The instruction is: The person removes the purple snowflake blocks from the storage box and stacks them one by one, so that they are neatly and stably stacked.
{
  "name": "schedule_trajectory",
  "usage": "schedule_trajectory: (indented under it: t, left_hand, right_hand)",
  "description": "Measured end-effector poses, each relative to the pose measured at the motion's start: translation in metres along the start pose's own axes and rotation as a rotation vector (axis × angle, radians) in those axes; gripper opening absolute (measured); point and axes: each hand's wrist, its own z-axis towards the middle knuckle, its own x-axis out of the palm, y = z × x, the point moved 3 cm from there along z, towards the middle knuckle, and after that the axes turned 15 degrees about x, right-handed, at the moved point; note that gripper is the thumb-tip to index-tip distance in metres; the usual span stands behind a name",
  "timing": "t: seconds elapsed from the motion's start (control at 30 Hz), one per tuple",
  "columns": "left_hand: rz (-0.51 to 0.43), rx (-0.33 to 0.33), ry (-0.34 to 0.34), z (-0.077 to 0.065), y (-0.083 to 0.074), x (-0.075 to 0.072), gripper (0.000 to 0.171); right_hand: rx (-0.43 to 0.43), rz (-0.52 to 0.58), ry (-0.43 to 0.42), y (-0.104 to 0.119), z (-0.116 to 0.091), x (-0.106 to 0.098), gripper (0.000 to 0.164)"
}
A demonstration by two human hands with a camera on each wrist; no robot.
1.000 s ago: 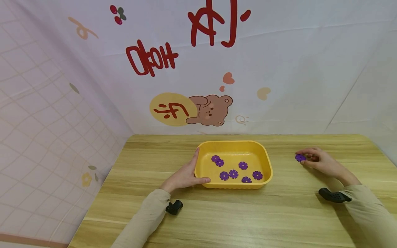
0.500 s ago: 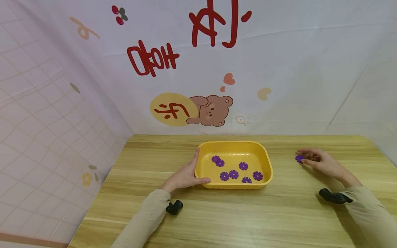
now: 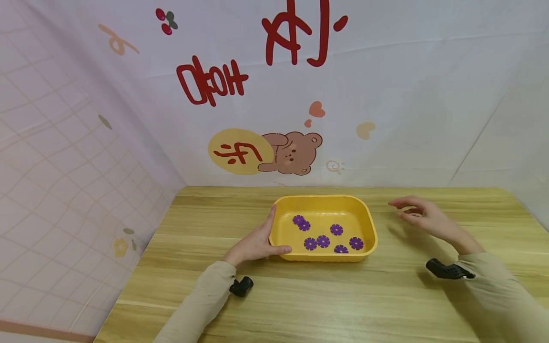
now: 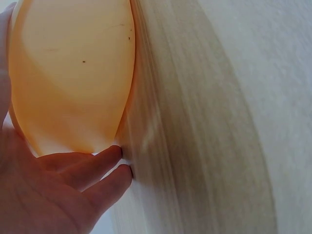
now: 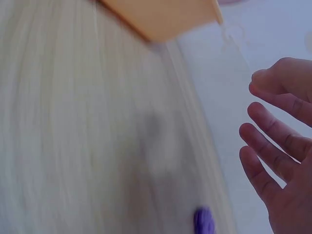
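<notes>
My left hand holds the left end of a yellow plastic tub, its thumb along the front rim and its fingers at the left side. Up close in the left wrist view, fingers bend against the tub's end wall. Several purple notched snowflake discs lie inside the tub. To the right, my right hand is raised over the table, with spread, relaxed fingers and nothing between them. Beneath it a purple snowflake disc rests on the table, mostly hidden by the hand in the head view.
The tub stands on a wood-grain table near its back edge. Behind rises a pale cloth backdrop printed with a bear and red lettering. A grid-patterned cloth hangs along the left side.
My right hand has let go of the purple snowflake disc, lifted and shifted left toward the tub; the disc stays behind on the table. My left hand and the tub have kept still.
</notes>
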Motion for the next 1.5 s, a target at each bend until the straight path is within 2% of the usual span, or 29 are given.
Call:
schedule_trajectory:
  t: [0.2,0.33,0.53,0.67,0.9,1.2,1.5]
  left_hand:
    - [0.011,0.01,-0.001,0.001,-0.003,-0.001,0.121]
    - [0.017,0.011,0.002,0.001,-0.004,-0.002,0.121]
    - [0.027,-0.016,0.008,0.0,-0.004,-0.001,0.121]
    - [0.02,-0.019,0.006,-0.001,-0.004,-0.001,0.121]
    - [0.017,0.009,0.006,-0.001,-0.005,-0.001,0.12]
    - [0.008,-0.009,0.008,-0.001,-0.003,0.0,0.123]
    - [0.002,-0.017,0.008,-0.001,-0.001,0.001,0.121]
  right_hand:
    - [-0.042,0.028,0.045,0.028,0.012,0.01,0.032]
    - [-0.031,0.045,0.102,0.044,0.021,0.013,0.029]
    - [0.008,0.029,0.228,0.069,0.035,0.021,0.025]
    - [-0.005,0.012,0.306,0.081,0.044,0.034,0.024]
    - [-0.046,-0.019,0.424,0.089,0.052,0.065,0.023]
    - [-0.06,0.044,0.568,0.097,0.055,0.1,0.023]
    - [-0.088,0.025,0.575,0.098,0.057,0.122,0.022]
